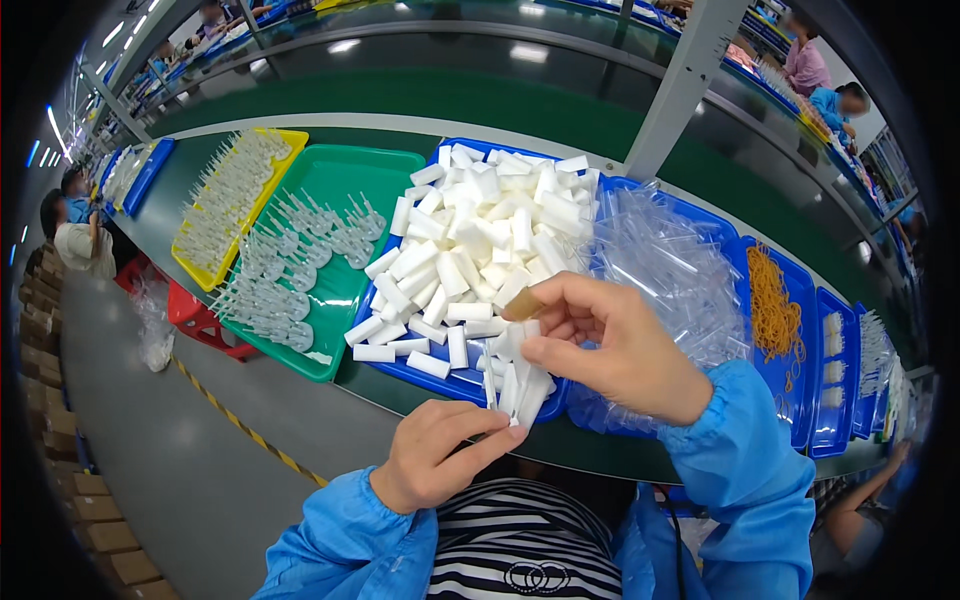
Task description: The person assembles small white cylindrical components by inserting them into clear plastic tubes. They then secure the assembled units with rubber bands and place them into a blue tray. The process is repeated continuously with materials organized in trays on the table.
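1. Head view, only angle there is: the left hand is sitting low near the striped shirt, fingers curled nearly closed, thumb and forefinger pinching the bottom end of a small bundle of white tubes.
2. The right hand is hovering just above it, fingers half bent and loosely closed over the top of that same bundle. It's also pinching a tan rubber band at the fingertips, right by the bundle's upper end.
3. So the bundle is being held between both hands, over the near edge of the blue tray.
4. Progress, as far as I can judge: that tray is still heaped with loose white pieces, so lots is left. I can't spot any finished bundles set aside.
5. Around it: a pile of clear plastic sleeves to the right, more rubber bands in another blue tray, and a green tray and a yellow tray of clear spiky parts to the left.
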Demonstrator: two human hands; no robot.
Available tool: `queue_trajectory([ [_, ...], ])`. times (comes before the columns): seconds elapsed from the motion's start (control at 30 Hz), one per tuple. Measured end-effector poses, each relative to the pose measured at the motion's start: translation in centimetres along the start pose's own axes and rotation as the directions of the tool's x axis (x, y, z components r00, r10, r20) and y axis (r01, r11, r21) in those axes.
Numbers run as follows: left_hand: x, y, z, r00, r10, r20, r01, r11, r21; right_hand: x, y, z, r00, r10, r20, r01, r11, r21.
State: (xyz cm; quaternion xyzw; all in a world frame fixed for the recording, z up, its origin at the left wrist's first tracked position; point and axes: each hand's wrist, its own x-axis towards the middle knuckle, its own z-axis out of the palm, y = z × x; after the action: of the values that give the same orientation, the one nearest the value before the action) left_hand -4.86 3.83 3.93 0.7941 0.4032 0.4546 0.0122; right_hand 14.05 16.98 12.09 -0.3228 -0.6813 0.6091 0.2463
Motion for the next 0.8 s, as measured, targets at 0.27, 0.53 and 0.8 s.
queue_trajectory([
  [0.27,0.3,0.4,0.1,0.999,-0.046,-0.009,0.046,0.999,0.011,-0.9,0.6,-0.1,0.981,-0.180,-0.077,0.166,0.972,-0.164],
  [0.53,0.6,0.8,0.4,1.000,-0.016,-0.016,0.017,0.999,0.041,-2.1,-0.1,0.2,0.997,-0.007,-0.080,0.002,0.998,-0.069],
  [0.8,0.4,0.6,0.4,0.999,-0.028,0.020,0.026,0.997,0.066,-3.4,-0.8,0.5,0.990,-0.107,-0.091,0.076,0.952,-0.297],
])
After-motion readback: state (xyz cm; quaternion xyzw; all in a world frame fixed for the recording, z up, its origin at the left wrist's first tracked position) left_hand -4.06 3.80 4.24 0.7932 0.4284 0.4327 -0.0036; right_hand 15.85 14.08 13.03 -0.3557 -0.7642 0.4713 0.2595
